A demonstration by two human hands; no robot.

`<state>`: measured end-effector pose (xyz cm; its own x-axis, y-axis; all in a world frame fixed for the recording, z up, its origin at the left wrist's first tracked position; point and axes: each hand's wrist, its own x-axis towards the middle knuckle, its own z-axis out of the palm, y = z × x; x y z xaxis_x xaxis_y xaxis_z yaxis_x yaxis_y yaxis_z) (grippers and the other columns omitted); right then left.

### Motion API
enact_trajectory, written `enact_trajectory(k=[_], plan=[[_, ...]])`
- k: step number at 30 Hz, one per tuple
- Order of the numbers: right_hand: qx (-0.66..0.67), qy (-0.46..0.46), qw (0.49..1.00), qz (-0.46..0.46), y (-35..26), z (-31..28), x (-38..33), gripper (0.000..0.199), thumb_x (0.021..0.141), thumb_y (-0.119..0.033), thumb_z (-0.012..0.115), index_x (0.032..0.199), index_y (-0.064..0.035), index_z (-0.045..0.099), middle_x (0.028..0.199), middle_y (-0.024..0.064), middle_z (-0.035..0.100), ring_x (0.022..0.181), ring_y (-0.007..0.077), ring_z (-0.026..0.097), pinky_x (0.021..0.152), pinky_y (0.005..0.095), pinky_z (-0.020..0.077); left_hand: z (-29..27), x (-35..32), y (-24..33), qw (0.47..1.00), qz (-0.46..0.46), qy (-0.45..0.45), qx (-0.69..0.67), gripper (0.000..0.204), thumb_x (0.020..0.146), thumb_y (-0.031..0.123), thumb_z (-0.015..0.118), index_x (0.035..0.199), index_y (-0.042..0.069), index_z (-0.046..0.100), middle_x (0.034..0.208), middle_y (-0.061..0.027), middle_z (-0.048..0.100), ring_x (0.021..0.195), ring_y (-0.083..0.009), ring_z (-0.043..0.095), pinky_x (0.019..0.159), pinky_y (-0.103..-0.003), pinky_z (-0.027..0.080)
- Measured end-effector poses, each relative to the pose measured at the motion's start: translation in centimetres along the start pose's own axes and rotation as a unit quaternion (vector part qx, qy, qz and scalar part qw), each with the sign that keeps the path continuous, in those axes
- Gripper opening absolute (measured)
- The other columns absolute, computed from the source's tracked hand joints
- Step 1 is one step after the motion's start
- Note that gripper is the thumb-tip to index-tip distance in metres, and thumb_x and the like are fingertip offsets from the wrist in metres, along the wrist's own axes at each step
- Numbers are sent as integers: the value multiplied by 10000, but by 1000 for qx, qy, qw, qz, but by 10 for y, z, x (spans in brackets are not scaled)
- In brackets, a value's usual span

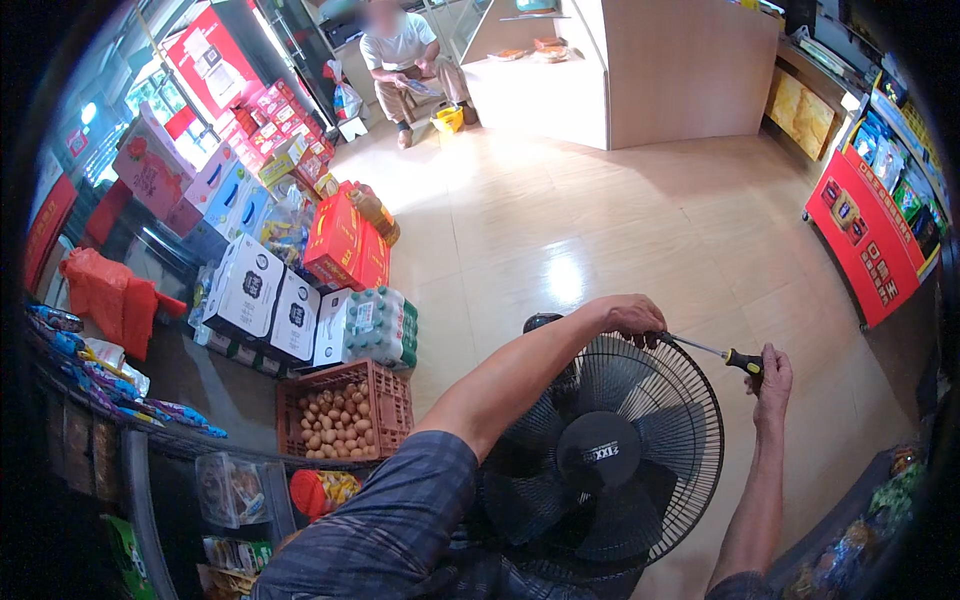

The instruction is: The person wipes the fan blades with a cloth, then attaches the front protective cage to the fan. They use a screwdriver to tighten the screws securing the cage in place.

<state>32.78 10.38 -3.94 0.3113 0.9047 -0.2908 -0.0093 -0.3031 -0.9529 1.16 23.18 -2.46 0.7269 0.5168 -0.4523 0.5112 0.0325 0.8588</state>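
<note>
At the far left, stacked boxes [262,290] line the wooden floor [620,220], with a crate of eggs [343,408] in front of them. The left hand [632,316] rests on the top rim of the black fan [600,455], its fingers curled over the wire guard (the fan stands low in the middle). The screwdriver [722,352] points at that rim, gripped by the right hand [772,380], fingers closed round its handle. A red display stand [868,240] sits at the right.
</note>
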Motion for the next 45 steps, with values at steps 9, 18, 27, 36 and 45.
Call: enact_trajectory(k=[9,18,27,36,45], plan=[[139,43,975,-166,9,10,-1,307,987,-350,529,1121,-74,529,913,40,558,777,114,589,669,265,524,2,2,2,1000,0,-1,0,315,971,221,478,1130,28,670,951,-86,706,820,-171,643,733,-320,513],[126,57,980,-144,7,9,3,300,962,-321,589,1105,-66,522,872,43,590,713,112,603,584,261,519,2,1,1,1000,-15,5,-11,299,969,203,479,1120,33,673,932,-74,702,804,-158,638,712,-313,514],[-18,29,999,-19,4,3,3,334,975,-352,555,1119,-53,523,889,45,597,740,127,615,595,265,517,2,-2,-2,1000,-21,6,-1,319,923,245,494,1113,75,687,948,-44,706,831,-162,641,723,-308,503],[43,36,998,-33,9,-3,8,354,972,-347,565,1186,-69,517,1040,79,563,906,112,566,709,265,498,5,6,-5,1000,19,15,-3,290,951,177,480,1145,80,672,872,-68,705,704,-166,646,623,-327,517],[180,71,962,-191,12,14,3,439,937,-450,591,1137,-71,498,919,45,595,841,120,616,665,245,517,3,6,-9,999,43,-12,-31,291,951,224,495,1128,82,677,888,-76,705,730,-172,646,630,-326,517]])
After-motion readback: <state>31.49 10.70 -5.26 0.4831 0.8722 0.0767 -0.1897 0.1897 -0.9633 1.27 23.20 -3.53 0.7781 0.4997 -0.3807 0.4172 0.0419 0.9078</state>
